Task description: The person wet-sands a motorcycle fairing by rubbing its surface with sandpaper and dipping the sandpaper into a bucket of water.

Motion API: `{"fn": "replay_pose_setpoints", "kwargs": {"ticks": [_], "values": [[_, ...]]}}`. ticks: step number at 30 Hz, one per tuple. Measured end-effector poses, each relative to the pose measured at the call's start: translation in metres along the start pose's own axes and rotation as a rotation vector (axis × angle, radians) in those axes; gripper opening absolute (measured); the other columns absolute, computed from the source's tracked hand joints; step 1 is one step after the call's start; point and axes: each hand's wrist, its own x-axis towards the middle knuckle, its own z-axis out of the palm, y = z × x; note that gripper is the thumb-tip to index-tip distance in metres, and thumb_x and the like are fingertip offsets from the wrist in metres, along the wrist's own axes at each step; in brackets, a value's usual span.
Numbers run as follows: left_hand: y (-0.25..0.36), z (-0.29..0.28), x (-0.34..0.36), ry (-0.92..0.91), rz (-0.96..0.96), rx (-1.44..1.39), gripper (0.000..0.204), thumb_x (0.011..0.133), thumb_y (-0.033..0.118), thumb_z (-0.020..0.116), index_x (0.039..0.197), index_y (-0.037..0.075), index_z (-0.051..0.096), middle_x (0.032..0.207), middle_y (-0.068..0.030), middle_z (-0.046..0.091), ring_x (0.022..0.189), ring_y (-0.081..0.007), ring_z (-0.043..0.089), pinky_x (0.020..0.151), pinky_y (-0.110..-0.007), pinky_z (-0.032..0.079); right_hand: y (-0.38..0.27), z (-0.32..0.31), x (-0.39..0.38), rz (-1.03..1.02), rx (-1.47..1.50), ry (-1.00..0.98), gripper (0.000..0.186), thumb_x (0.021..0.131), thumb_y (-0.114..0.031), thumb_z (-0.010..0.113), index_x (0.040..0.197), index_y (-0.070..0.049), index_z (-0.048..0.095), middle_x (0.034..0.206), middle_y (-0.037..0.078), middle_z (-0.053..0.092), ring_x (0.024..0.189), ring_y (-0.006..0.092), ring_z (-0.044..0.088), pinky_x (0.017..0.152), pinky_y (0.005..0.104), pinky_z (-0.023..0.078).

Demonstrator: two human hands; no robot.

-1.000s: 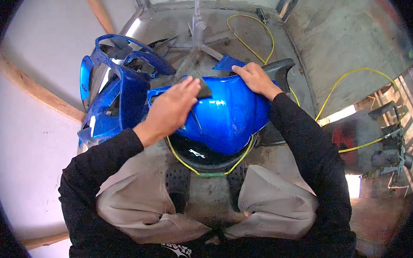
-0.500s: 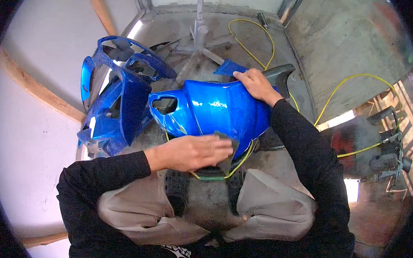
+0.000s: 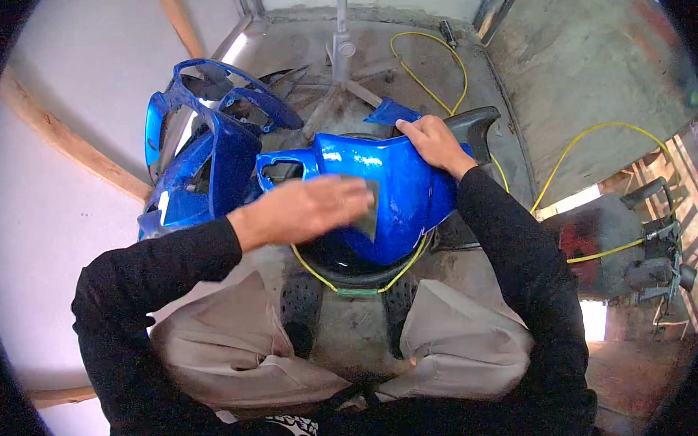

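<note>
A glossy blue, curved motor-scooter body panel lies before me on a round black support. My left hand is blurred by motion, its fingers stretched over a thin grey-green sheet of sandpaper that lies against the panel's left-middle face. At the panel's far right edge, my right hand grips the rim, with the thumb toward the far side and the fingertips partly hidden. An opening with a rounded frame shows at the panel's left end, next to my left wrist.
More blue scooter fairings lean by the left wall. A small blue piece rests beyond the panel near a metal stand. A yellow hose loops across the floor toward a red-and-grey compressor-like machine at the right. My shoes flank the support.
My left hand and the sandpaper have moved up the panel, away from its near lower edge. The right hand keeps its hold at the far right edge.
</note>
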Motion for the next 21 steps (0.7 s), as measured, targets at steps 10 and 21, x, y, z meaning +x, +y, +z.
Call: {"fn": "replay_pose_setpoints", "kwargs": {"ticks": [10,21], "values": [[0.024,0.022,0.005,0.060,0.018,-0.016,0.049,0.101,0.021,0.067,0.147,0.008,0.062,0.155,-0.0117,0.062,0.148,-0.0254,0.055,0.120,-0.048,0.043,0.008,0.007,0.006,-0.036,-0.011,-0.015,0.064,0.106,-0.047,0.057,0.074,0.007,0.069,0.076,0.034,0.066,0.077,0.0537,0.067,0.077,0.0586,0.050],[0.014,0.024,0.001,0.092,0.050,-0.032,0.053,0.097,0.022,0.074,0.147,0.010,0.062,0.156,-0.0079,0.062,0.149,-0.0269,0.054,0.118,-0.051,0.045,0.007,0.003,0.010,-0.012,0.004,-0.023,0.066,0.106,-0.050,0.057,0.076,0.008,0.069,0.079,0.034,0.067,0.080,0.0531,0.068,0.078,0.0583,0.050]]}}
